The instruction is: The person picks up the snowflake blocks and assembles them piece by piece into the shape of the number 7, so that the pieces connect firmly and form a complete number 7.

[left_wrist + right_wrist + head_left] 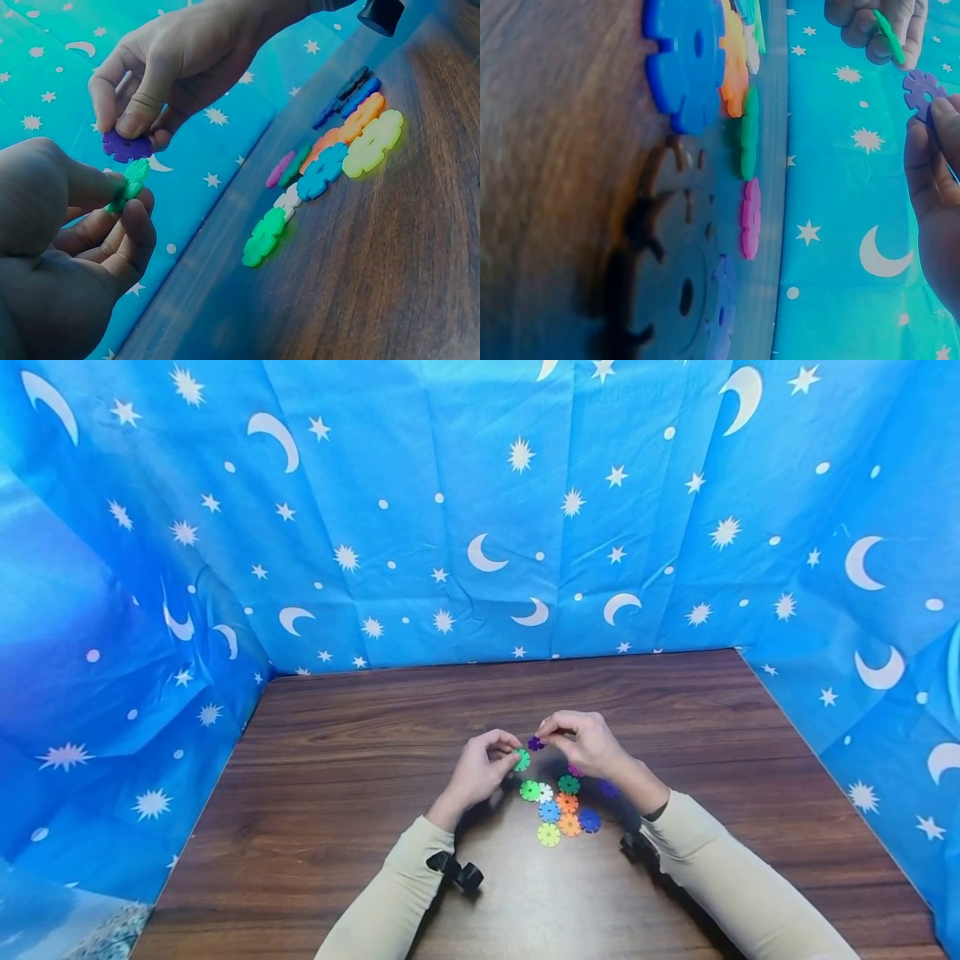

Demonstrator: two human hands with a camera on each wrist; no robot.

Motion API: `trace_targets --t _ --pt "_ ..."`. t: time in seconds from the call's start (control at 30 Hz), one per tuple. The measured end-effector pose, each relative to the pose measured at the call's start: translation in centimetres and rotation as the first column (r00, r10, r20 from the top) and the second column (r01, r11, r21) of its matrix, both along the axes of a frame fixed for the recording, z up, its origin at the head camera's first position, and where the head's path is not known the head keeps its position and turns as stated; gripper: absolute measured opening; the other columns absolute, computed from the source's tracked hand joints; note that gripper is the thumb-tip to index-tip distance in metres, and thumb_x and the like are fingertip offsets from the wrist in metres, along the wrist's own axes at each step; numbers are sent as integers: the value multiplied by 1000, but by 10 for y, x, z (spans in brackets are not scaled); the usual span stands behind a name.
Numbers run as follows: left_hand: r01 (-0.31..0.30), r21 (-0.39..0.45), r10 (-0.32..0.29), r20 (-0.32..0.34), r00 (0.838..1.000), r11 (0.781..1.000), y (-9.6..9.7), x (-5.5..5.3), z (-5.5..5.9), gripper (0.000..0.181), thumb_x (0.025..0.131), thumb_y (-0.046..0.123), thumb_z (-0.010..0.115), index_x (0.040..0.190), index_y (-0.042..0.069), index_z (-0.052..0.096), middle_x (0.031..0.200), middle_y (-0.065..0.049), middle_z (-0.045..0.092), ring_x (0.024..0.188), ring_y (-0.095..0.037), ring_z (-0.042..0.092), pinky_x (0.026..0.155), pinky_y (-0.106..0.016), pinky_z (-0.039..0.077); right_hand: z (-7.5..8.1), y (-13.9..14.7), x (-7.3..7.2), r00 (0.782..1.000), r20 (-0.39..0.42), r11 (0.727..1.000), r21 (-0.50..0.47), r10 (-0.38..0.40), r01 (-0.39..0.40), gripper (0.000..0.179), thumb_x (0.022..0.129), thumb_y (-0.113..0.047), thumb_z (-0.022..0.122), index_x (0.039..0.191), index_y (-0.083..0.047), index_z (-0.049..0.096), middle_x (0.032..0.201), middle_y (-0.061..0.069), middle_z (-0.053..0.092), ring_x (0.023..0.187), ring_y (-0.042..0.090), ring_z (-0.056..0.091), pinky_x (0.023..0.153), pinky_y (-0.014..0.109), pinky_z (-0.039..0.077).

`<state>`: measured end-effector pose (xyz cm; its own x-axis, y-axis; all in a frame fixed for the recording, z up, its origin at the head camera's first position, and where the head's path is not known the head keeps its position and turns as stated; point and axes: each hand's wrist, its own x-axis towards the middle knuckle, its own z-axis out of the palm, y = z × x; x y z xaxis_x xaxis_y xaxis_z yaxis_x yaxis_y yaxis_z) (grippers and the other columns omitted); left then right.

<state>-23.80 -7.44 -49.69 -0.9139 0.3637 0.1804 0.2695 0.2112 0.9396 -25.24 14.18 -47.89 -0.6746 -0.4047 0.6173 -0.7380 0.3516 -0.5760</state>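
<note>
Green disc (pixel 522 760) pinched in the left hand (pixel 480 768), purple disc (pixel 536 743) beside it pinched in the right hand (pixel 585 743), probably for finer control.

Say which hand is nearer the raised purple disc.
Right: the right hand pinches the purple disc itself. The left hand, holding a bright green disc, is just to its left.

Head: table (pixel 315 860) nr edge cut | magenta disc (pixel 574 770) part hid by R hand (pixel 585 745) | grey speckled item (pixel 112 935) past nr-L corner, cut | R wrist: dk disc (pixel 661 296) blurry | held grn disc (pixel 523 760) part hid by L hand (pixel 482 765); contact w/ purple disc (pixel 535 743): can't tell
</note>
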Motion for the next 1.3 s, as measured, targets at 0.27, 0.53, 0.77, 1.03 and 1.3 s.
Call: trace_targets --t 0.27,0.53,0.77,1.03,1.3 --pt "5 25 -6 55 998 1000 2 1 1 9 90 -3 63 99 -2 63 88 -16 66 73 -30 67 68 -50 59 0 -1 2 999 37 1000 -24 11 -10 20 83 9 70 83 -11 71 87 0 73 79 13 70 69 25 59" --pt "13 40 -16 70 997 999 5 3 3 10 91 -3 63 100 -5 62 89 -19 65 78 -43 67 68 -45 60 -1 -1 3 998 56 999 -40 19 -17 20 84 9 69 84 -12 71 88 2 73 79 13 70 70 25 59" --pt "39 55 -44 95 995 998 6 6 5 13 91 -6 60 104 -10 60 92 -29 64 80 -50 64 71 -54 57 -1 -6 8 999 47 999 -51 10 -8 17 80 14 70 80 -4 70 85 11 73 77 24 71 66 30 59" --pt "32 57 -38 101 994 998 5 10 6 13 91 -6 61 103 -10 61 91 -26 64 74 -34 67 72 -53 57 19 -12 25 998 20 996 -75 54 -52 18 78 19 68 79 1 67 84 16 71 78 27 70 68 29 59" --pt "25 75 -31 74 997 997 4 3 3 9 90 -4 62 100 -5 63 86 -16 65 69 -28 66 67 -46 59 24 -14 22 996 19 992 -95 85 -83 16 80 20 65 80 4 67 85 19 71 78 30 69 70 23 58"
